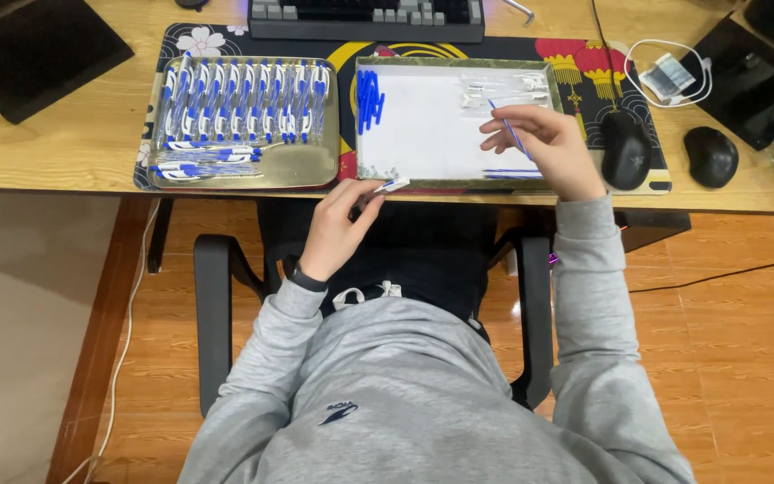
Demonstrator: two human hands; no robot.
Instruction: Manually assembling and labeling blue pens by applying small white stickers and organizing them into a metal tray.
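The right hand (539, 143) has its fingers (501, 125) pinched closed on a thin blue pen refill (511, 131), which slants up and left out of the grip above the right part of a white-lined tray (423, 170). The left hand (342, 224) hangs at the near edge of the counter (55, 134), just below that tray's front rim, with its fingers (365, 199) closed on a white pen barrel (392, 185) whose tip points right and shows a little blue.

Inside the white-lined tray, a small heap of blue caps (369, 97) lies at the left end, a few clear pen barrels (503, 88) sit at the top right, and more blue refills (511, 172) lie flat along the front edge — just under the right hand.

Just beside it on the left is a second, metal tray (315, 166), holding a long row of finished blue-and-white pens (244, 100) laid side by side, with another small bundle (203, 161) lying crosswise at the front left.

Both trays rest on a patterned desk mat (351, 54). Behind them is a keyboard (365, 18); to the right, a black mouse (627, 148) on the mat and a second black mouse (711, 155) on the bare wood — well apart from the hands. The person wears a grey sweatshirt (405, 394) and sits in a black armchair (217, 305).
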